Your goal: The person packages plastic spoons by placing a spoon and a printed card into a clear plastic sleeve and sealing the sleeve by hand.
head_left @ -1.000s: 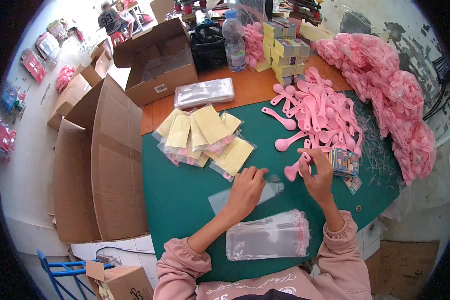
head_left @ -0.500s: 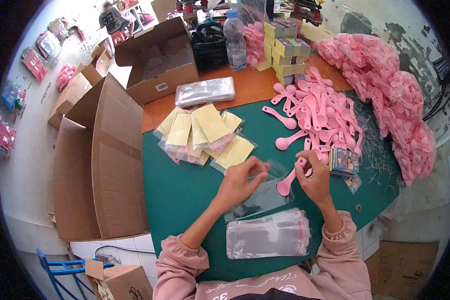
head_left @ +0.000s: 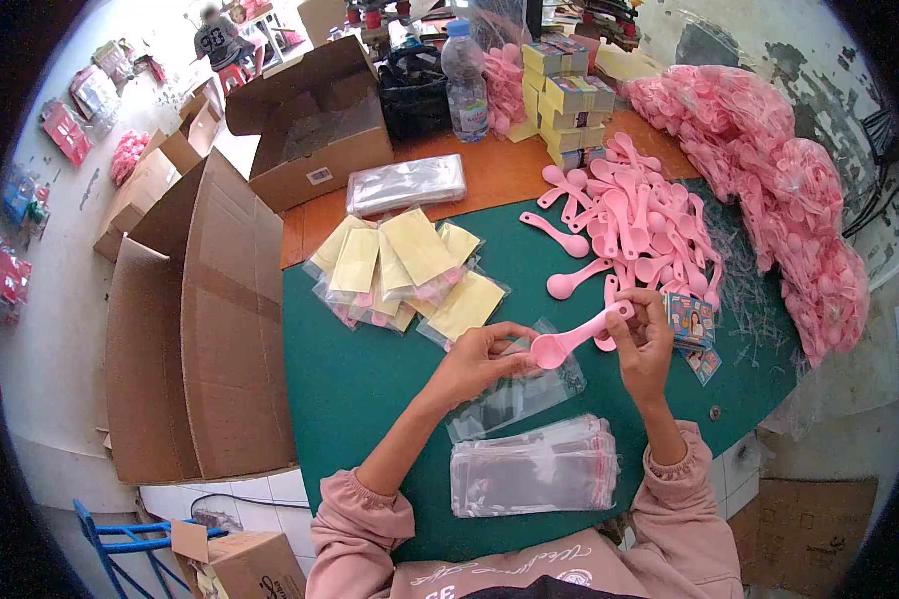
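My right hand point(head_left: 643, 347) pinches a pink measuring spoon point(head_left: 567, 342) by the end of its handle, the bowl pointing left. My left hand point(head_left: 481, 363) is closed at the edge of a clear plastic bag point(head_left: 519, 401), its fingertips beside the spoon's bowl. Part of the bag's edge is hidden behind the spoon and fingers. Below lies a stack of clear plastic bags point(head_left: 529, 469). Filled bags with yellow cards point(head_left: 418, 246) lie in a pile at left. A heap of pink spoons point(head_left: 641, 215) spreads beyond my right hand, with a stack of printed cards point(head_left: 685, 317) beside it.
Open cardboard boxes point(head_left: 232, 329) stand along the left. At the back are a water bottle point(head_left: 465, 85), bundled cards point(head_left: 572, 100) and a pack of clear bags point(head_left: 406, 186). Bagged pink spoons point(head_left: 769, 170) line the right. A person point(head_left: 218, 42) sits in the far background.
My right hand has lifted the spoon up off the green surface and turned it more level. My left hand has moved slightly down, its fingers closing at the bag's edge near the bowl.
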`<state>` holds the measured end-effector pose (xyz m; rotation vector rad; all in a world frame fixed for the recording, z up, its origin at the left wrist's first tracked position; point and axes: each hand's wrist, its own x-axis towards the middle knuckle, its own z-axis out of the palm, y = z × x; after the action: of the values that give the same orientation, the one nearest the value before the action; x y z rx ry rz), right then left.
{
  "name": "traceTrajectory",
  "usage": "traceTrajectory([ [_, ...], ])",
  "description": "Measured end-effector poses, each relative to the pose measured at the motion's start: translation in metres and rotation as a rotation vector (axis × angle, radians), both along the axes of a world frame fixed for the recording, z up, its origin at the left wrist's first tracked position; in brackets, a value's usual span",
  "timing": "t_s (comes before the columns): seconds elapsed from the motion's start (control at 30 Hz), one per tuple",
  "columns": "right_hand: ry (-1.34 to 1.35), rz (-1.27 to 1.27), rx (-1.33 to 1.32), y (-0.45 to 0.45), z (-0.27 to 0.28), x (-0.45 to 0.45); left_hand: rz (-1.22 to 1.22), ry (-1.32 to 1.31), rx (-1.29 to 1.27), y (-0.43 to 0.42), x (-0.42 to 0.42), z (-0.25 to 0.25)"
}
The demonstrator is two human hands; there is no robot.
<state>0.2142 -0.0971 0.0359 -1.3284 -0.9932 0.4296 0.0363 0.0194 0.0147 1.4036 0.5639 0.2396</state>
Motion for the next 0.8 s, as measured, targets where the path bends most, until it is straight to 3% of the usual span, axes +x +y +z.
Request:
traceTrajectory([
  [0.13, 0.026, 0.049, -0.05, 0.002, -0.002, -0.005, -0.029, 0.008, 0.008, -0.003, 0.002, 0.007],
  [0.23, 0.026, 0.128, -0.173, 0.0, 0.001, -0.016, -0.04, -0.147, 0.011, -0.01, 0.008, 0.006],
  [0.33, 0.049, 0.134, -0.115, 0.001, -0.008, -0.013, 0.039, -0.196, -0.009, -0.01, 0.007, 0.015],
  [0.4, 0.122, 0.135, -0.062, 0.002, -0.01, -0.012, -0.201, -0.001, 0.128, 0.005, 0.0, 0.021],
  [0.5, 0.067, 0.073, -0.011, 0.0, -0.006, -0.012, -0.172, -0.011, 0.093, 0.0, 0.001, 0.018],
  [0.6, -0.032, 0.213, -0.052, -0.004, 0.001, -0.014, -0.032, -0.044, 0.049, -0.006, 0.007, 0.021],
  [0.67, -0.434, 0.33, 0.006, -0.003, 0.014, -0.014, -0.024, -0.062, 0.089, -0.009, 0.008, 0.036],
  [0.77, -0.326, 0.34, -0.018, -0.01, 0.025, 0.008, -0.035, -0.158, 0.036, -0.009, 0.007, 0.042],
  [0.8, -0.406, 0.176, -0.142, -0.014, 0.024, 0.031, -0.011, -0.174, -0.001, -0.008, 0.007, 0.046],
])
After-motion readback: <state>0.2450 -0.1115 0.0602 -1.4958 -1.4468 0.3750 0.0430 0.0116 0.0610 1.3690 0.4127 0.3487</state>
